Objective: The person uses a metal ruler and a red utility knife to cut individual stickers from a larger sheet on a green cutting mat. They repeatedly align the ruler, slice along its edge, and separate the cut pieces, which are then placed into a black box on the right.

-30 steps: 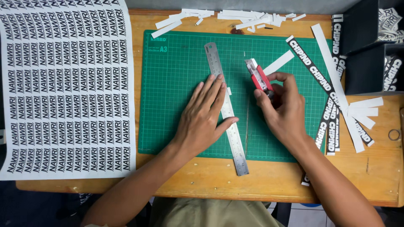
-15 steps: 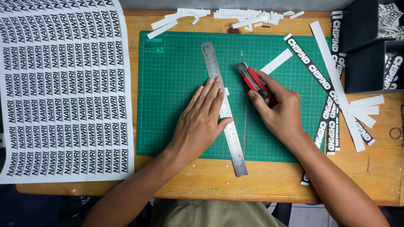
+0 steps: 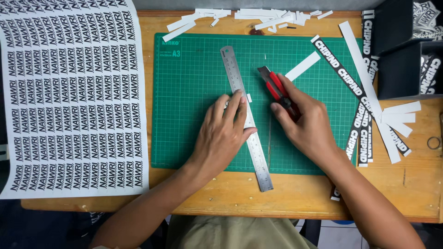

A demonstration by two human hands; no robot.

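At the centre of the frame, our left hand (image 3: 224, 133) presses flat, fingers spread, on the long steel ruler (image 3: 246, 117) lying on the green cutting mat (image 3: 194, 83). Just right, our right hand (image 3: 307, 124) has its fingers closed around the red-and-black utility knife (image 3: 276, 87), blade pointing to the upper left.

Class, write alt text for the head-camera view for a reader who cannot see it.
A left hand presses a steel ruler onto a green cutting mat while the right hand holds a red utility knife beside it. A printed sheet lies left, paper strips right.
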